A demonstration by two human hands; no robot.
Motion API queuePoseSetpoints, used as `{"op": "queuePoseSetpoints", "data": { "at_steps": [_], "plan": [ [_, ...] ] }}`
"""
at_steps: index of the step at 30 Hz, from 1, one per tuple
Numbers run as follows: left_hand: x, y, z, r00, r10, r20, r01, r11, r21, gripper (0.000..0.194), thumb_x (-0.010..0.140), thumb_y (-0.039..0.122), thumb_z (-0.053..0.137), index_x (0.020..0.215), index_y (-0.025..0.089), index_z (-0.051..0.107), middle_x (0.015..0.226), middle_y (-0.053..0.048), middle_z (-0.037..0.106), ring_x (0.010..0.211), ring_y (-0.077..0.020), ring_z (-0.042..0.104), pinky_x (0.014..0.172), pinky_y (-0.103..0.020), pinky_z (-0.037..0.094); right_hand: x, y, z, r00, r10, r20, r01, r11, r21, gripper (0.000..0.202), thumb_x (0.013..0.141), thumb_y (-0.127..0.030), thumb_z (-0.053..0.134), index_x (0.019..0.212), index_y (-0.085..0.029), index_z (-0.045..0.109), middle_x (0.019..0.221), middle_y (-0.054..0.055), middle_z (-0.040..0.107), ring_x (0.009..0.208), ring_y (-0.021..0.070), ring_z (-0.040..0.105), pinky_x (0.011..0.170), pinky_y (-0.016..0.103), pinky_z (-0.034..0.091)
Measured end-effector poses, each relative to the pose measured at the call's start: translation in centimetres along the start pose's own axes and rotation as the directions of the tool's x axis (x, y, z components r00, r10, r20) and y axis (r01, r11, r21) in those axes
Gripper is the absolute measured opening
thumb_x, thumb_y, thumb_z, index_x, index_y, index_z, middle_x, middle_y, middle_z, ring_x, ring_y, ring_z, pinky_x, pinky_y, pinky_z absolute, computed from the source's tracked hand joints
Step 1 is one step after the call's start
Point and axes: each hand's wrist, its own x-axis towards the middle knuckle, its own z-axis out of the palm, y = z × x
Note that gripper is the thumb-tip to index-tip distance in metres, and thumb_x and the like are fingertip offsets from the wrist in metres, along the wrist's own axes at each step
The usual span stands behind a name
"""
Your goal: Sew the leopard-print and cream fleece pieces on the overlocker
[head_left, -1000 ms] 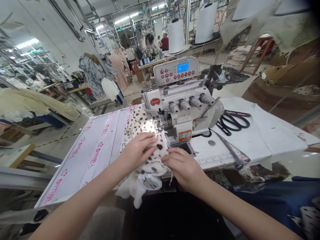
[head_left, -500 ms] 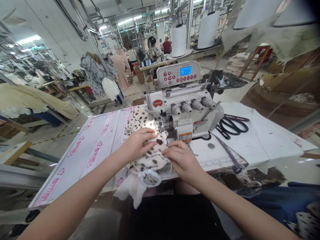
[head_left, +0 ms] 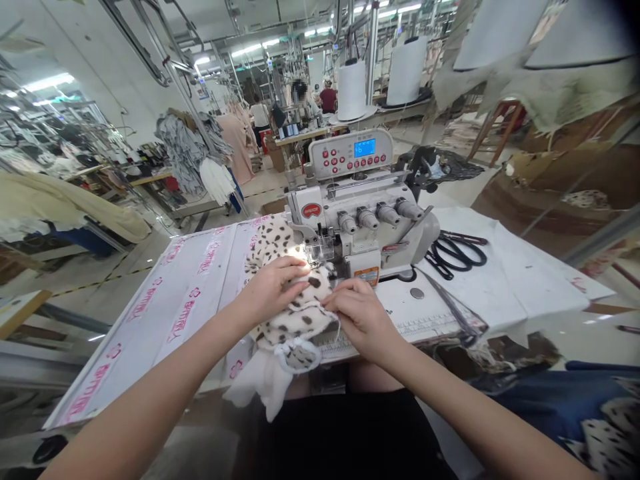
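A white plush fabric with dark brown spots [head_left: 270, 243] lies bunched under the needle area of a white overlock sewing machine [head_left: 373, 193], whose lamp lights the cloth. My left hand [head_left: 274, 288] rests on the fabric just before the presser foot, thumb and fingers closed on a fold of it. At the fabric's right edge, my right hand [head_left: 359, 313] pinches the cloth between thumb and fingertips. A pale ring-shaped band [head_left: 299, 355] and plain white fabric pieces [head_left: 263, 387] hang from the near end over the table edge.
Black-handled scissors [head_left: 455, 253] lie right of the machine on the white table covering [head_left: 530, 257]. A control panel [head_left: 353, 155] tops the machine, with thread cones [head_left: 352, 91] behind. Spotted cloth [head_left: 607, 433] lies low at the right. People sit farther back.
The view has shifted slightly, so the machine appears a little farther left. Both hands keep their hold on the spotted fabric; the right fingers have drawn closer together.
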Motion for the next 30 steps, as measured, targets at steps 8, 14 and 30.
{"op": "queuePoseSetpoints", "data": {
  "at_steps": [8, 14, 30],
  "plan": [
    [0.8, -0.4, -0.2, 1.0, -0.015, -0.028, 0.014, 1.0, -0.011, 0.026, 0.085, 0.034, 0.046, 0.1, 0.019, 0.061, 0.106, -0.006, 0.057, 0.096, -0.0177, 0.055, 0.084, -0.032, 0.046, 1.0, 0.5, -0.2, 0.999, 0.024, -0.034, -0.024, 1.0, 0.008, 0.02, 0.077, -0.001, 0.048, 0.076, -0.019, 0.057, 0.08, 0.003, 0.066, 0.081, 0.0192, 0.049, 0.073, 0.036, 0.04],
    [1.4, -1.4, -0.1, 0.999, 0.005, -0.032, -0.005, 1.0, 0.007, 0.021, 0.083, 0.031, 0.047, 0.093, 0.02, 0.062, 0.099, -0.005, 0.06, 0.093, -0.0167, 0.056, 0.082, -0.03, 0.046, 1.8, 0.9, -0.2, 0.997, 0.049, -0.061, -0.047, 0.998, 0.034, 0.021, 0.077, -0.002, 0.047, 0.074, -0.019, 0.059, 0.079, 0.003, 0.065, 0.08, 0.0191, 0.049, 0.071, 0.035, 0.041],
    [-3.7, 1.3, 0.6, 0.917, 0.076, -0.391, -0.033, 0.993, 0.114, 0.029, 0.078, 0.028, 0.056, 0.103, 0.016, 0.051, 0.099, -0.008, 0.053, 0.095, -0.0193, 0.05, 0.082, -0.036, 0.046, -2.9, 0.6, 4.0, 0.889, 0.45, -0.088, -0.38, 0.83, 0.407, 0.018, 0.084, -0.026, 0.048, 0.1, -0.019, 0.053, 0.092, 0.008, 0.06, 0.083, 0.0198, 0.059, 0.074, 0.035, 0.051]
  ]
}}
